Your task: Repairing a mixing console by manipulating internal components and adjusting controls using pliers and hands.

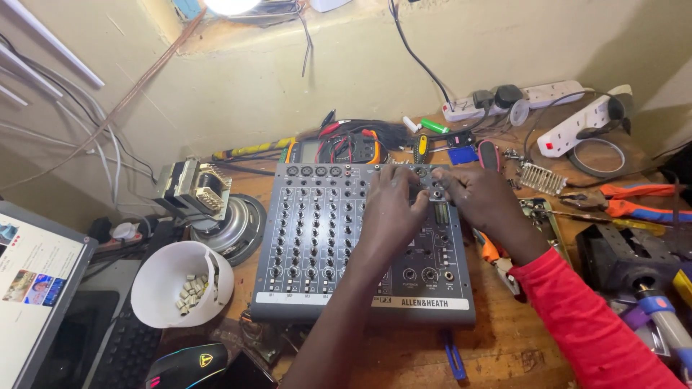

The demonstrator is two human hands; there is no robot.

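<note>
While both our hands sit on the upper right part of the grey audio mixer (324, 238), the work looks to be partway through: the mixer lies flat and whole on the wooden bench (504, 346), its rows of knobs in place on the side away from our hands, and we judge that only the small controls under our fingers are being dealt with. What is finished there and what remains we cannot tell, since our fingers hide that patch.

Our left hand (393, 205) lies over the mixer's middle-right, fingers curled and pinched down on something small near the top edge; whether its grip holds a knob or only presses on the panel is hidden. Our right hand (479, 198), coming from a red sleeve (591, 324), meets it just beside, fingertips drawn together on the same top corner; its grip is likewise drawn in, on what we cannot make out.

Left of the mixer stands a white bowl (180, 281) with small pale pieces in it, and behind that a transformer (193, 187) on a speaker driver (241, 227). Behind the mixer lies a multimeter (353, 148) with its leads. Right of the mixer lie orange-handled pliers (634, 202) and white power strips (577, 122).
</note>
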